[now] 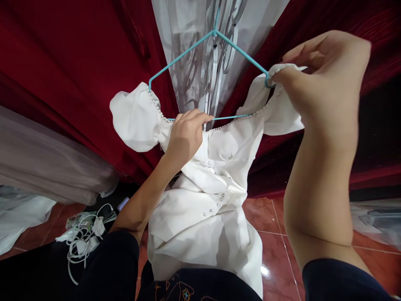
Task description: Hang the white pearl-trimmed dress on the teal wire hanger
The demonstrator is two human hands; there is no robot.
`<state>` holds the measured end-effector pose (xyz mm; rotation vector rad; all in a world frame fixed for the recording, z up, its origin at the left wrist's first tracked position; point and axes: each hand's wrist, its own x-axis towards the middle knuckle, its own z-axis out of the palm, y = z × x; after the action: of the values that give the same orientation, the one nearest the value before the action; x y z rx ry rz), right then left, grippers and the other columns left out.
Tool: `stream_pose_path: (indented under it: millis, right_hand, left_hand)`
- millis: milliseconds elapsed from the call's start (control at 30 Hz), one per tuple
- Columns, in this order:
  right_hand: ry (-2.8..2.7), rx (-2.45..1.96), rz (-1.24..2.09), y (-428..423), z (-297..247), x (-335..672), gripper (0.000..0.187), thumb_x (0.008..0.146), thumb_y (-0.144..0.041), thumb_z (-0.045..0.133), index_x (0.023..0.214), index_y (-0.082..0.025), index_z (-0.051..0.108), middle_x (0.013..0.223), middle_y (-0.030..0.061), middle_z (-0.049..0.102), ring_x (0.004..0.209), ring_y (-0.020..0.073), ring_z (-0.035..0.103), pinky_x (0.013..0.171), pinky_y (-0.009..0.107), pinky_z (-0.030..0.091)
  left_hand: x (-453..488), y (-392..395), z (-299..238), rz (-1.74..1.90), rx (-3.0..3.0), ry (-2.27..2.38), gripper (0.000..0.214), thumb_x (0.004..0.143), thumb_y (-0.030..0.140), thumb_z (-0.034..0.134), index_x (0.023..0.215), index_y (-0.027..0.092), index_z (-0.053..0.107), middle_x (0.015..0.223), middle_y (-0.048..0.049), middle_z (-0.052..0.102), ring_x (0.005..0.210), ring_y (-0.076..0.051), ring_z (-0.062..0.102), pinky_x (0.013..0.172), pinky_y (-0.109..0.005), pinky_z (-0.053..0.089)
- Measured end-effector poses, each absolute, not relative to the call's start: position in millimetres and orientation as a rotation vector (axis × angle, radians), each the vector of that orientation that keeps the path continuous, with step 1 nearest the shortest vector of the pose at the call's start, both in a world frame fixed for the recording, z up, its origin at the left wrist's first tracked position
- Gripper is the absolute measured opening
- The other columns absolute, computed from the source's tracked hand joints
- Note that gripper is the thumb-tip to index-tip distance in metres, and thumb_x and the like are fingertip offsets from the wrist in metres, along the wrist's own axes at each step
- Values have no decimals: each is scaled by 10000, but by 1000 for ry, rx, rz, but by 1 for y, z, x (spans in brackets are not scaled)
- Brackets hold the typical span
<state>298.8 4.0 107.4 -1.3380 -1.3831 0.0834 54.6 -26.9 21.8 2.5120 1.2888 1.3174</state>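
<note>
A white garment (pixel 206 196) with a pearl-trimmed neckline and small buttons hangs on a turquoise wire hanger (pixel 188 52). My left hand (pixel 186 136) is closed on the garment's neckline at the hanger's bottom bar. My right hand (pixel 322 79) pinches the garment's right shoulder fabric at the hanger's right corner. The left puffed sleeve (pixel 134 119) sits on the hanger's left end.
Dark red curtains (pixel 72 62) hang behind, with a pale sheer panel (pixel 200 50) between them. White cables and chargers (pixel 83 240) and a phone (pixel 123 204) lie on the red tiled floor (pixel 275 246). Grey and white fabric (pixel 37 167) is piled at left.
</note>
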Motion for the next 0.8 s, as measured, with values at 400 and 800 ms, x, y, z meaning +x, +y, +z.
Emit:
stream_pose_path:
  millis: [400, 800]
  right_hand:
    - [-1704, -689, -26, -32, 40, 238, 147, 964, -203, 609, 1028, -190, 741, 985, 81, 754, 908, 217, 711, 786, 390, 544]
    - [-1934, -1026, -303, -23, -8, 234, 333, 1037, -366, 469, 1303, -250, 632, 1100, 77, 726, 993, 262, 607, 1018, 482, 428]
  left_hand:
    - [56, -26, 15, 1362, 2547, 1256, 370, 1086, 60, 368, 1126, 201, 707, 1095, -45, 738, 1050, -210, 685, 1007, -401, 501]
    - [8, -89, -137, 1360, 1460, 1615, 363, 1001, 98, 438, 671, 191, 557, 820, -52, 657, 876, -185, 636, 901, -354, 567]
